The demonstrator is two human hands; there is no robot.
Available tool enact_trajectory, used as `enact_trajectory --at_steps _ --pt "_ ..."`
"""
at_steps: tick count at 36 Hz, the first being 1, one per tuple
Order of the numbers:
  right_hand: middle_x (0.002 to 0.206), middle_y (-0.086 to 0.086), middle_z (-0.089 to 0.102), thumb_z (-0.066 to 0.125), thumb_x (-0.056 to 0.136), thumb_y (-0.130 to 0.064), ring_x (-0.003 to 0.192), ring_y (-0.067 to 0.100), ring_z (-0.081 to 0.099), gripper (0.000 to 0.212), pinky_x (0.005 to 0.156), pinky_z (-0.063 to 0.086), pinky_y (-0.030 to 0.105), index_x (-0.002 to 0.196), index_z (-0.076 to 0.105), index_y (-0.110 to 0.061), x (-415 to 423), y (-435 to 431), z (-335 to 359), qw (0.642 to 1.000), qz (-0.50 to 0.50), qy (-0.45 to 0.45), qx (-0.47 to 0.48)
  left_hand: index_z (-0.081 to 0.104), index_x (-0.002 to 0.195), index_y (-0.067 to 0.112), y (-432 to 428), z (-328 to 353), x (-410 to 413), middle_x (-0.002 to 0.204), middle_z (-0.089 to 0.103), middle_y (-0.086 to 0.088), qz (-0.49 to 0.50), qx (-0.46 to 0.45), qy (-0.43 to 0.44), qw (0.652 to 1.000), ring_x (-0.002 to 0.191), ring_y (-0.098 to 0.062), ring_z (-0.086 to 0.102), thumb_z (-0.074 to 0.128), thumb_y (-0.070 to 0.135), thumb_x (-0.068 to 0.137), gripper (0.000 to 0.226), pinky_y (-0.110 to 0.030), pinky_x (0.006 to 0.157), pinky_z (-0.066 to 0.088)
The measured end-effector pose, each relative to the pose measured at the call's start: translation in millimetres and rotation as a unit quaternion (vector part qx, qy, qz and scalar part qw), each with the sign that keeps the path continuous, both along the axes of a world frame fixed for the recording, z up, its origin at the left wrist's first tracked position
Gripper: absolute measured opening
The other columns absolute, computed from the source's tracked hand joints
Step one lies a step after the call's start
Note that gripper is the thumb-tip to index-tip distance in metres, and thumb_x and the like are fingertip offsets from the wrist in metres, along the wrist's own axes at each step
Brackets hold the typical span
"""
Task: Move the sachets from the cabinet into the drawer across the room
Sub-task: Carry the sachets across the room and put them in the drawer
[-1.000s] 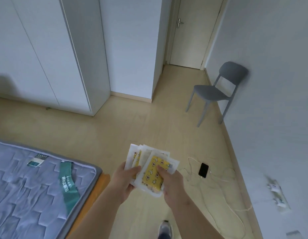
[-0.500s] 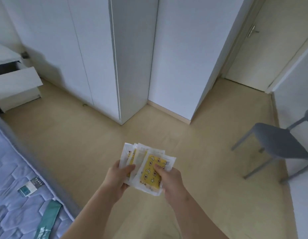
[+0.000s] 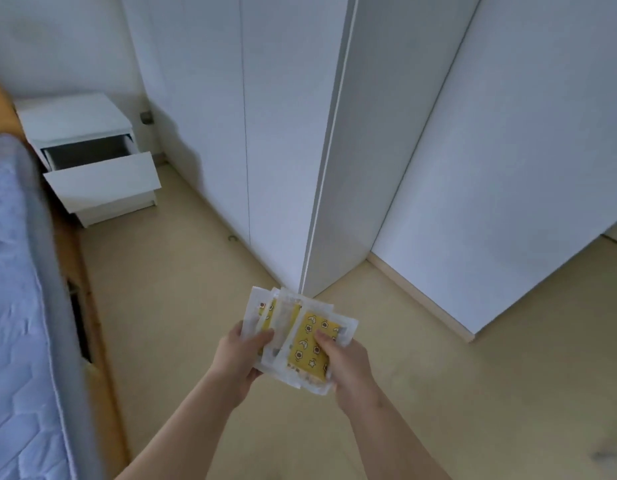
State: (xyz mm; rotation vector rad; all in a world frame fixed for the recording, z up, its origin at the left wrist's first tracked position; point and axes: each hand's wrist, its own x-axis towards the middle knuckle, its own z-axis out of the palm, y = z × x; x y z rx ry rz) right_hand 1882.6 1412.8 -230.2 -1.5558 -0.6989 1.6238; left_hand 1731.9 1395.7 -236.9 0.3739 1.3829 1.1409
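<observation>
Head view, sachets (image 3: 309,344): a loose fan of clear-edged packets. The top one is yellow with small star and moon prints. They're held out in front of the body, above the wooden floor (image 3: 438,393) and well apart from the drawer.
Head view, left hand (image 3: 239,358): grips the fan's left edge, thumb laid on top and fingers curled beneath.
Head view, right hand (image 3: 348,368): thumb pressed onto the yellow packet, fingers curled under the right edge.
Head view, drawer (image 3: 103,178): the top one of a white nightstand (image 3: 75,116), pulled out, off to the far left beside the bed (image 3: 13,306). Its inside is dark and I can't tell what's in it.
Head view, wardrobe (image 3: 283,133): white, doors closed, its corner standing just ahead of the hands.
Risk, slipping: the packets are fanned rather than squared up, and the wrappers look slick. If either thumb eases on the walk, a lower packet could slide out onto the floor.
Risk, the way there: the route runs between the bed's wooden frame and the wardrobe. A shin catching that frame would jolt the stack.
Risk, letting go: the drawer front juts out. Releasing short of the opening, or from too high, would likely scatter packets over the nightstand top or the floor.
</observation>
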Motion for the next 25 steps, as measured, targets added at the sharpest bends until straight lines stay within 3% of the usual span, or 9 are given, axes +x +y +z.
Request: enact_trajectory --at_steps 7,11,16,20,23,25 --pt "0.084 0.004 0.072 0.066 0.087 -0.011 0.076 0.018 0.069 0.005 0.057 0.054 0.027 0.091 0.067 -0.012 -83.5 121.3 -14.3 0.997 0.069 0.003 -0.028 0.058 0.099 0.013 100.6 -8.6 -75.3 0.100 0.067 -0.015 0.093 -0.021 0.000 0.995 0.090 -0.035 0.066 0.059 0.000 0.089 0.016 -0.048 0.082 0.054" --pt "0.076 0.002 0.071 0.065 0.088 -0.012 0.066 0.015 0.069 0.004 0.052 0.055 0.029 0.086 0.067 -0.015 -134.6 202.4 -20.0 0.991 0.126 0.005 -0.033 0.058 0.104 0.009 166.0 -17.0 -121.6 0.099 0.068 -0.017 0.133 -0.022 0.003 0.991 0.090 -0.037 0.066 0.057 0.000 0.089 0.017 -0.047 0.081 0.054" --pt "0.082 0.003 0.071 0.064 0.088 -0.011 0.075 0.018 0.068 0.004 0.064 0.057 0.033 0.089 0.066 -0.015 -203.1 308.3 -21.2 0.983 0.185 0.010 -0.022 0.058 0.104 0.009 254.8 -13.2 -183.1 0.100 0.068 -0.018 0.171 -0.030 0.021 0.985 0.092 -0.038 0.066 0.057 -0.002 0.088 0.019 -0.049 0.083 0.054" --pt "0.081 0.002 0.069 0.062 0.090 -0.012 0.074 0.017 0.067 0.008 0.061 0.056 0.032 0.084 0.064 -0.017 -269.7 384.3 -11.0 0.972 0.234 0.024 -0.021 0.057 0.100 0.011 316.8 0.3 -239.7 0.100 0.068 -0.016 0.215 -0.023 0.029 0.976 0.093 -0.037 0.066 0.058 -0.002 0.088 0.018 -0.052 0.087 0.052" --pt "0.085 0.004 0.070 0.063 0.089 -0.016 0.082 0.022 0.068 0.006 0.078 0.057 0.045 0.084 0.065 -0.018 -323.5 422.4 -11.6 0.960 0.276 0.024 -0.036 0.056 0.096 0.014 345.8 5.9 -282.3 0.097 0.068 -0.014 0.262 -0.028 0.019 0.964 0.092 -0.036 0.066 0.057 -0.001 0.089 0.016 -0.051 0.088 0.052" --pt "0.090 0.006 0.072 0.066 0.087 -0.018 0.086 0.024 0.069 0.004 0.082 0.056 0.048 0.091 0.066 -0.016 -359.4 442.1 -13.6 0.952 0.302 0.013 -0.042 0.056 0.094 0.015 360.6 4.2 -311.9 0.096 0.068 -0.013 0.292 -0.028 0.008 0.956 0.090 -0.035 0.066 0.057 -0.001 0.089 0.016 -0.050 0.085 0.053"
